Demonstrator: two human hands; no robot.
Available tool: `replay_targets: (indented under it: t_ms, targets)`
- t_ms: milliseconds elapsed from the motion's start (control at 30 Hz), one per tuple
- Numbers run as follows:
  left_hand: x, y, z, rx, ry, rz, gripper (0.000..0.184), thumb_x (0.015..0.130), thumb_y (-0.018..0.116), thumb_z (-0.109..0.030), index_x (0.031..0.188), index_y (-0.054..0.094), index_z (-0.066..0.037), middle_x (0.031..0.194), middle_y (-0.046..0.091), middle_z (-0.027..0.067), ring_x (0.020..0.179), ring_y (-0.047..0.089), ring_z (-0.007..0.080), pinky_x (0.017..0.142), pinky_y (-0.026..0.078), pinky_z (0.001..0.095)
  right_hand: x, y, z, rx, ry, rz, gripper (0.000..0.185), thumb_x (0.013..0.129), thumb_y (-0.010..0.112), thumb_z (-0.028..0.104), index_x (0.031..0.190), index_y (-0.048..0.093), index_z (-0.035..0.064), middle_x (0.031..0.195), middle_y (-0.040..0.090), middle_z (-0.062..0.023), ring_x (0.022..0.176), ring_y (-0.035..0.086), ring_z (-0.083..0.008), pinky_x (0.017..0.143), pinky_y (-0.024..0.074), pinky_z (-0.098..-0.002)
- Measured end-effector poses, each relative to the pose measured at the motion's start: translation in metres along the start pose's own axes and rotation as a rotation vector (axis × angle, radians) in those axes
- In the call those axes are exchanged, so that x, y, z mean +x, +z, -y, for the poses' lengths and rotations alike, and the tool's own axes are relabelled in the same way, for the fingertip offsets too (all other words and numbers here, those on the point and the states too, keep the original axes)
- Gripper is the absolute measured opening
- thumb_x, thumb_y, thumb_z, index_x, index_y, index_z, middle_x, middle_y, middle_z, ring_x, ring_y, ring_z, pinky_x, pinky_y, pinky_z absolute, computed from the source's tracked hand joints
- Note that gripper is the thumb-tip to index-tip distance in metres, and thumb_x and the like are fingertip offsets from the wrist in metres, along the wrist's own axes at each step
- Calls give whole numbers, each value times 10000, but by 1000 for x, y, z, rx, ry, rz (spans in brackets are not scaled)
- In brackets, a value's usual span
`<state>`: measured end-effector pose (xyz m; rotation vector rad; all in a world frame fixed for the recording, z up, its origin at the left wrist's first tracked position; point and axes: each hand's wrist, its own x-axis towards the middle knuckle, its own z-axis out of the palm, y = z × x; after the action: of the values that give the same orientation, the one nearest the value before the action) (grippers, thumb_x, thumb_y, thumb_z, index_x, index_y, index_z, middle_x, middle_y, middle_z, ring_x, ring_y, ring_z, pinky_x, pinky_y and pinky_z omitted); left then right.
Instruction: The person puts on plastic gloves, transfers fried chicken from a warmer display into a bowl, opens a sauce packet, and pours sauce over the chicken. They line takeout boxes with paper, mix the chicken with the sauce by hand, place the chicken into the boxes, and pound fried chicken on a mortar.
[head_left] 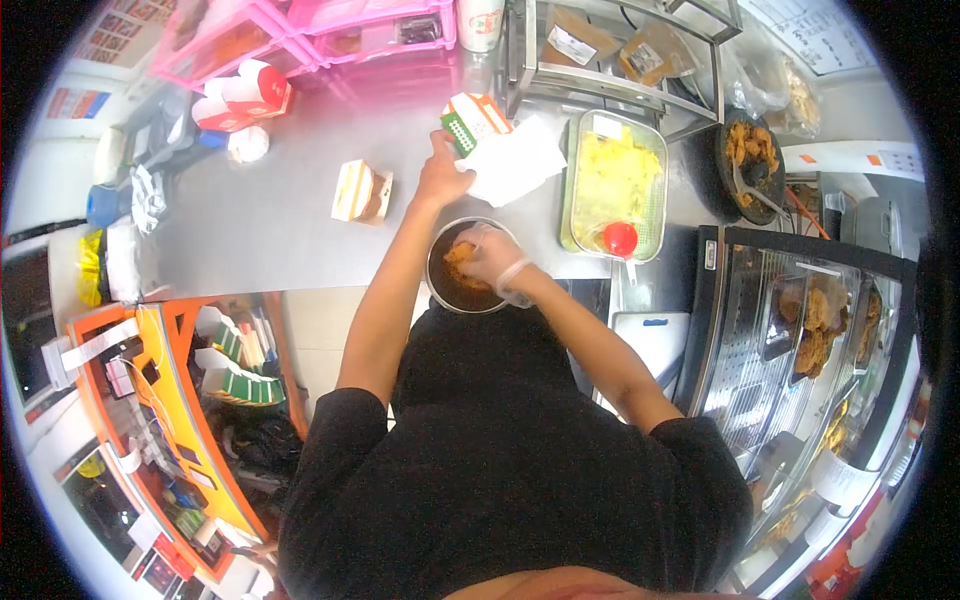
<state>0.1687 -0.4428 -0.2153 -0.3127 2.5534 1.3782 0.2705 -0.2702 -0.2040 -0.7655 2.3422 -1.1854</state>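
A metal bowl [437, 262] stands at the table's front edge, close to my body. Inside it my right hand [493, 258], in a clear plastic glove, is closed around a piece of fried chicken [461, 256]. Ahead of the bowl, my bare left hand [443, 178] grips a green, white and orange paper food box [470, 124] by its near left side. White paper [515, 162] spreads from the box toward the right, beside my left thumb. A small open carton [352, 192] with brown food in it sits left of my left forearm.
A basket [574, 190] of yellow food with a red-topped item [620, 239] is to the right. Beyond it a black pan [712, 160] holds fried pieces. A glass warming cabinet [745, 330] borders my right side. Red cartons [240, 97] and pink drawers [375, 35] stand at the back.
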Motion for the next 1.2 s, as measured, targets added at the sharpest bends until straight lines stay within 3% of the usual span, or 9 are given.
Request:
replay_targets:
  t_ms: [100, 333, 533, 633, 733, 833, 933, 1033, 1200]
  targets:
    - [9, 7, 22, -1, 181, -39, 594, 811, 726, -141, 1326, 431, -152, 1107, 682, 224, 1136, 638, 438, 973, 503, 500, 3, -10, 6, 348, 221, 91, 361, 816, 787, 148, 1155, 713, 51, 1038, 710, -147, 955, 697, -233, 883, 556, -360]
    - [16, 8, 38, 63, 405, 75, 163, 889, 734, -242, 993, 725, -116, 1118, 692, 195, 1119, 605, 371, 1024, 469, 450, -6, -7, -2, 518, 351, 128, 328, 858, 768, 138, 1165, 718, 32, 1049, 756, -84, 938, 701, -164, 872, 570, -335]
    - [1, 7, 22, 79, 204, 104, 368, 788, 855, -372, 1066, 754, -154, 1220, 657, 205, 1199, 599, 360, 1048, 474, 447, -14, -13, 1, 876, 555, 125, 320, 888, 783, 136, 1184, 704, 44, 1116, 746, -50, 1009, 692, -141, 893, 569, -297]
    - [2, 6, 25, 103, 250, 116, 456, 738, 893, -382, 1105, 743, -157, 1270, 631, 211, 1225, 594, 361, 1058, 478, 443, 4, -57, 15, 846, 571, 18, 303, 887, 779, 104, 1175, 706, 47, 1116, 746, -60, 980, 701, -148, 876, 579, -299]
    - [1, 4, 24, 71, 227, 135, 495, 704, 910, -333, 1124, 726, -146, 1268, 630, 206, 1227, 593, 361, 1060, 478, 442, 29, -93, 3, 699, 388, -177, 242, 908, 775, 124, 1131, 720, 47, 1059, 733, -46, 969, 691, -141, 839, 585, -317]
    - [-2, 1, 17, 74, 191, 144, 501, 677, 921, -294, 1097, 705, -129, 1256, 634, 201, 1214, 600, 361, 1055, 481, 443, 71, -89, -28, 235, 274, -562, 278, 876, 782, 132, 1131, 720, 41, 1101, 723, -89, 1032, 692, -205, 915, 567, -358]
    - [1, 2, 23, 35, 215, 150, 510, 657, 927, -270, 1080, 682, -124, 1223, 645, 197, 1186, 611, 363, 1046, 486, 439, 89, -82, -45, -288, 109, -516, 341, 840, 785, 168, 1159, 716, 69, 1200, 693, -146, 1118, 673, -301, 992, 534, -406]
    - [-1, 3, 23, 9, 250, 99, 535, 650, 922, -254, 1095, 658, -115, 1214, 656, 198, 1182, 618, 358, 1043, 488, 435, 77, -81, -39, -365, 18, -274, 301, 856, 742, 243, 1124, 741, 105, 1164, 686, -189, 1127, 632, -390, 993, 520, -445]
    - [2, 4, 27, -32, 238, 108, 586, 634, 922, -237, 1127, 640, -94, 1239, 661, 198, 1218, 612, 340, 1053, 483, 423, 71, -92, -49, -450, -66, -172, 275, 863, 723, 236, 1108, 753, 114, 1123, 718, -139, 1055, 675, -359, 938, 543, -438]
